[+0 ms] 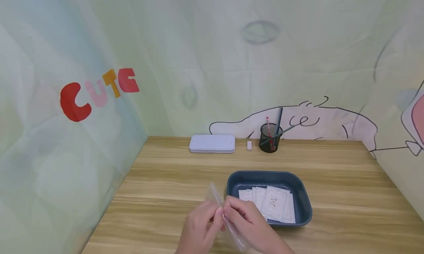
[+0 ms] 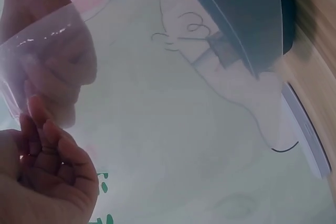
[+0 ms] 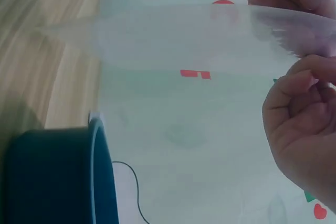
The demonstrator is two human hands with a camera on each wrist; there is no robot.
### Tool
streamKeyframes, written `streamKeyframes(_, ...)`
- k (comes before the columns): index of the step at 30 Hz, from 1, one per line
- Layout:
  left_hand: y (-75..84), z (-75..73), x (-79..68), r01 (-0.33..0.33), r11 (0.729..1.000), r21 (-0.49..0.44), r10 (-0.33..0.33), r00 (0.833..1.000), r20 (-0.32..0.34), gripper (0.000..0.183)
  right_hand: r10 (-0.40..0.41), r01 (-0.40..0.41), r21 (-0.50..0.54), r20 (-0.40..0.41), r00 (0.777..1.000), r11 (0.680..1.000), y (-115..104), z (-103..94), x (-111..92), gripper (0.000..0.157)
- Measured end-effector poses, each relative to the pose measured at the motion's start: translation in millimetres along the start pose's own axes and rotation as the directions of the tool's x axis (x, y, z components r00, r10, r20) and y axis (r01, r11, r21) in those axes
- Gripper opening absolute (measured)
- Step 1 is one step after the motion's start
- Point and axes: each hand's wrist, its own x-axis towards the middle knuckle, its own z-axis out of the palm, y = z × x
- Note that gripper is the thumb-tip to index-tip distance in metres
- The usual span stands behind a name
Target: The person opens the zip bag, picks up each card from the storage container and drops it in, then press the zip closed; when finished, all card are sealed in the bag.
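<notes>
Wood-grain tabletop [image 1: 152,198], well short of back edge: left hand [image 1: 201,224], right hand [image 1: 247,223] pinched clear plastic bag [image 3: 173,38], apparently opening it; wider parting likely was needed next.

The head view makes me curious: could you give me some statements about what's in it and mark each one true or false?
1. The left hand and the right hand both grip the clear plastic. True.
2. A small pale block sits between the flat pale case and the mesh cup. True.
3. The mesh cup is empty. False: the mesh cup holds several pencil-like sticks.
4. The white packets are piled on the flat pale case. False: the white packets lie inside the dark blue tray.
5. The dark blue tray stands nearer the person than the mesh cup does. True.
</notes>
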Motion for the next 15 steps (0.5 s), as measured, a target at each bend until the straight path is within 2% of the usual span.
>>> streamKeyframes(9,0.9,1.8,1.0,-0.020,1.000,-0.014,0.020,1.000,0.012,0.024,0.012,-0.014,0.142,0.015,1.000,0.990,7.4,1.7,-0.5,0.023)
streamKeyframes(13,0.2,2.2,-0.4,0.002,0.999,-0.054,-0.001,1.000,0.019,0.026,0.076,-0.083,0.224,0.039,0.996,0.971,5.4,3.7,-1.3,0.023)
streamKeyframes(15,-0.4,1.8,-0.8,0.022,0.996,-0.084,-0.020,1.000,0.023,0.027,0.132,-0.142,0.262,0.056,0.990,0.955,2.9,4.9,-1.0,0.024)
